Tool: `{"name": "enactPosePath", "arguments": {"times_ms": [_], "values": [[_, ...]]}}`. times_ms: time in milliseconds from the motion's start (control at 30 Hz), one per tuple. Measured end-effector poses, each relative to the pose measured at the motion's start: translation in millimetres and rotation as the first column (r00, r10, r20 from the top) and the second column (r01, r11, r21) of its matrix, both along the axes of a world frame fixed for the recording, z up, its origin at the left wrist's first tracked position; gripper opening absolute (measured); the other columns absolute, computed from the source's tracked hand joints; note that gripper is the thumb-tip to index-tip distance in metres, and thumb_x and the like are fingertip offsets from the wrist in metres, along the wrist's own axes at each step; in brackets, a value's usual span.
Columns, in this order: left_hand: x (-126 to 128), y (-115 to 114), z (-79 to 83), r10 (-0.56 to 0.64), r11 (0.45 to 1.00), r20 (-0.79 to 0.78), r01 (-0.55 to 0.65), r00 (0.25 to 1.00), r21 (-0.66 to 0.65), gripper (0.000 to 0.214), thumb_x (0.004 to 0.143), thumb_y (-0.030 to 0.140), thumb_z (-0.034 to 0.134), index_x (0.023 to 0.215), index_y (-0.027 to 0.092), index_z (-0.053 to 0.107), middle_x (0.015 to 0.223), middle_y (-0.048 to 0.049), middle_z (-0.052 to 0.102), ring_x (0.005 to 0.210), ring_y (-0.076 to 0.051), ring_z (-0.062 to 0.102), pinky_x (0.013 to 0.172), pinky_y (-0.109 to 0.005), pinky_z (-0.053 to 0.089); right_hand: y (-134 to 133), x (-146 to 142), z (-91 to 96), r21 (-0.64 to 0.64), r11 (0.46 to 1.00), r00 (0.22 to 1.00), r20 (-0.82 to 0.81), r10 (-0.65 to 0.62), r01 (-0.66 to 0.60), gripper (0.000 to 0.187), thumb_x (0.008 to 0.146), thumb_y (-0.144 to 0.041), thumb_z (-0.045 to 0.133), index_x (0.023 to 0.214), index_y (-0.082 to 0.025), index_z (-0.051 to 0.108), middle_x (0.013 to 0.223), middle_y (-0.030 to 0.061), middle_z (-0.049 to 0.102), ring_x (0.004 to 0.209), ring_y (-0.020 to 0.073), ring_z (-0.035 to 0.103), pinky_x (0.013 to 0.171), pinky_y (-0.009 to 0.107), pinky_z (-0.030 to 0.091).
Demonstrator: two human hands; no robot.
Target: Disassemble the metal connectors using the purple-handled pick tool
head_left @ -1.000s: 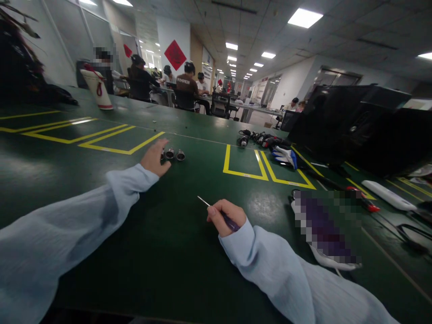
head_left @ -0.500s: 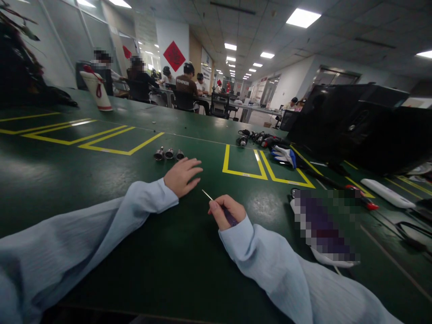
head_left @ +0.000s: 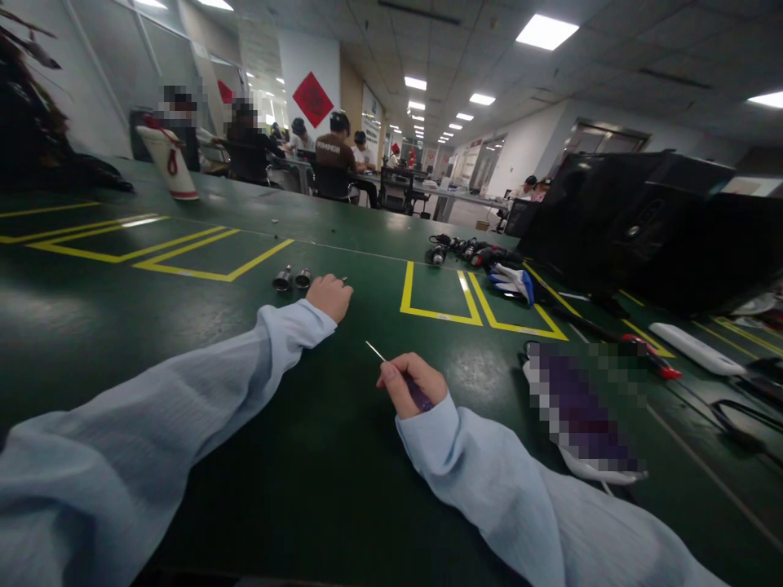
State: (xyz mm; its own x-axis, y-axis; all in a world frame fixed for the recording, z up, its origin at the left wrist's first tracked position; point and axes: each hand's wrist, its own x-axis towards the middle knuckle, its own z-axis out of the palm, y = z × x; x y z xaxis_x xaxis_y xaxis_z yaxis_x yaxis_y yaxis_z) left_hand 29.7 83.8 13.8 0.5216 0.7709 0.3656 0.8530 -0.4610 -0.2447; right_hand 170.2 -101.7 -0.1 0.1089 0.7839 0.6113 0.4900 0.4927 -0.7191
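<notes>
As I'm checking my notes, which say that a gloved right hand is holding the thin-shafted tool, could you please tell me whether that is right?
Not quite: in the head view, the right hand is bare, not gloved. It does hold the thin-shafted tool.

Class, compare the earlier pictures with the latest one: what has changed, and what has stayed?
The left hand has moved right along the row of metal cylinders, and its fingers have curled at the rightmost cylinder, apparently taking hold of it; only a small bit shows. The other two lie where they were, and the right hand keeps its grip on the screwdriver, shifting just slightly.
</notes>
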Motion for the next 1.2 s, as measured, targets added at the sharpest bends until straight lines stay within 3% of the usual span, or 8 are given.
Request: {"name": "enactPosePath", "arguments": {"times_ms": [200,300,367,433,567,733,1000,1200], "values": [[12.4,-30.3,1.8,-0.124,0.992,0.018,0.124,0.992,0.023,0.025,0.080,0.020,0.042,0.096,0.016,0.062,0.104,-0.0117,0.059,0.097,-0.028,0.050,0.076,-0.042,0.038,-2.6,0.5,3.7,0.031,1.000,1.000,-0.029,-0.006,0.006,0.024,0.078,-0.029,0.050,0.060,-0.017,0.058,0.052,-0.0021,0.051,0.047,0.0085,0.046,0.051,0.022,0.038],[8.8,-33.9,4.8,-0.067,0.996,0.103,0.060,0.992,0.071,0.031,0.078,0.027,0.047,0.105,0.017,0.058,0.122,-0.0129,0.048,0.108,-0.032,0.044,0.077,-0.043,0.040,-2.5,1.6,3.4,0.021,1.000,0.999,-0.035,-0.011,0.012,0.024,0.079,-0.029,0.050,0.060,-0.017,0.058,0.051,-0.0024,0.050,0.047,0.0085,0.046,0.051,0.022,0.038],[4.6,-32.0,4.4,0.020,1.000,0.122,-0.020,0.992,-0.005,0.036,0.077,0.029,0.048,0.110,0.016,0.055,0.123,-0.0142,0.046,0.103,-0.033,0.049,0.074,-0.043,0.043,-2.0,2.5,2.8,0.014,1.000,0.999,-0.037,-0.012,0.013,0.024,0.079,-0.030,0.050,0.060,-0.017,0.059,0.050,-0.0026,0.049,0.047,0.0084,0.045,0.051,0.022,0.038],[0.3,-28.7,1.6,0.015,0.994,0.092,-0.005,0.996,-0.110,0.036,0.078,0.025,0.045,0.112,0.015,0.054,0.117,-0.0141,0.050,0.094,-0.029,0.055,0.074,-0.040,0.046,-1.5,3.3,2.5,0.008,1.000,0.999,-0.040,-0.011,0.012,0.024,0.079,-0.030,0.050,0.060,-0.017,0.059,0.051,-0.0026,0.049,0.047,0.0083,0.045,0.051,0.022,0.038],[-5.4,-27.7,-6.4,-0.186,0.971,0.104,0.199,0.977,-0.131,0.033,0.076,0.014,0.044,0.106,0.012,0.057,0.106,-0.0126,0.056,0.093,-0.023,0.056,0.082,-0.034,0.045,-0.9,4.7,3.3,0.021,1.000,0.999,-0.050,-0.017,0.018,0.024,0.079,-0.029,0.050,0.060,-0.017,0.059,0.052,-0.0018,0.052,0.047,0.0085,0.046,0.051,0.022,0.038],[-9.3,-51.1,-11.0,-0.412,0.910,0.276,0.409,0.868,0.073,0.028,0.070,0.016,0.050,0.096,0.008,0.056,0.091,-0.0111,0.061,0.084,-0.021,0.058,0.079,-0.032,0.047,2.8,7.3,2.4,-0.043,0.998,0.985,-0.167,-0.047,0.040,0.026,0.078,-0.032,0.051,0.058,-0.017,0.057,0.052,-0.0003,0.057,0.046,0.0090,0.048,0.049,0.022,0.039],[-15.3,-86.8,-10.4,-0.721,0.689,0.257,0.632,0.643,0.354,0.027,0.076,0.029,0.054,0.095,0.011,0.054,0.078,-0.0084,0.061,0.069,-0.015,0.056,0.062,-0.026,0.048,4.0,11.7,0.8,-0.053,0.989,0.920,-0.376,0.111,-0.141,0.028,0.079,-0.038,0.050,0.060,-0.018,0.055,0.053,-0.0002,0.059,0.044,0.0095,0.048,0.048,0.024,0.039],[-13.9,-90.2,-5.4,-0.662,0.748,0.332,0.621,0.672,0.233,0.018,0.076,0.031,0.054,0.067,0.015,0.055,0.065,-0.0035,0.053,0.059,-0.012,0.047,0.054,-0.025,0.039,-4.4,11.1,2.6,-0.049,0.962,0.910,-0.339,0.238,-0.270,0.025,0.078,-0.038,0.050,0.063,-0.018,0.053,0.051,-0.0007,0.057,0.044,0.0095,0.047,0.045,0.023,0.037]]}}
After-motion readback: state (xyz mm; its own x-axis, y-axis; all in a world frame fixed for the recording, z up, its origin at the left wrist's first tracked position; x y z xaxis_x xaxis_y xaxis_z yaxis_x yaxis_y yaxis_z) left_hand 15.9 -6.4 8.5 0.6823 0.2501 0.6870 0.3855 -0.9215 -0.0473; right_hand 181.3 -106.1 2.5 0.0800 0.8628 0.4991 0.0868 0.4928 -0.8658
